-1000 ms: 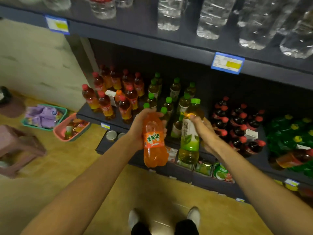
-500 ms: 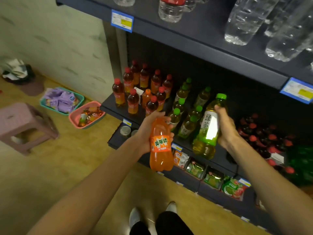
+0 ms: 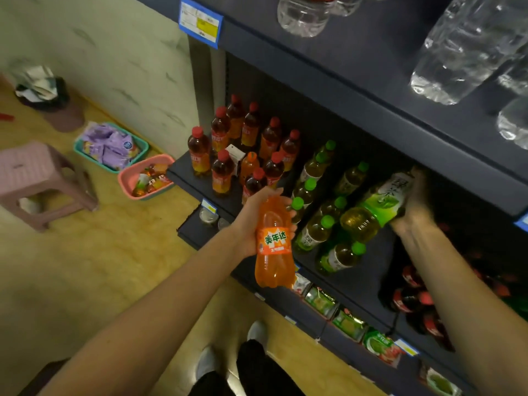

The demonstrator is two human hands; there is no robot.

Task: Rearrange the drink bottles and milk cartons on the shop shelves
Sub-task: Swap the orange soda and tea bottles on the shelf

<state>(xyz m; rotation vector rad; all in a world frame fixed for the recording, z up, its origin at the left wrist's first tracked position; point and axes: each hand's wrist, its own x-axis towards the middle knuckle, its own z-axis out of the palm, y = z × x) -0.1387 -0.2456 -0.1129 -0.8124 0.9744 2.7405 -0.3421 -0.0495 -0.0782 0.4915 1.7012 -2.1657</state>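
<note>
My left hand grips an orange soda bottle by its upper part, held upright in front of the middle shelf. My right hand holds a large green tea bottle, tilted with its top pointing up and right into the shelf; its cap is hidden under the upper shelf. Small green-capped tea bottles stand on the shelf between my hands. Red-capped tea bottles stand at the shelf's left end, with one small orange bottle among them.
Clear water bottles stand on the upper shelf. Dark red-capped bottles fill the shelf's right side. Snack packets line the lowest shelf. On the floor at left are a pink basket, a green basket and a pink stool.
My right hand has carried the green tea bottle right and deeper into the shelf, tilting it over. The view has swung left. My left hand keeps the orange bottle in about the same spot.
</note>
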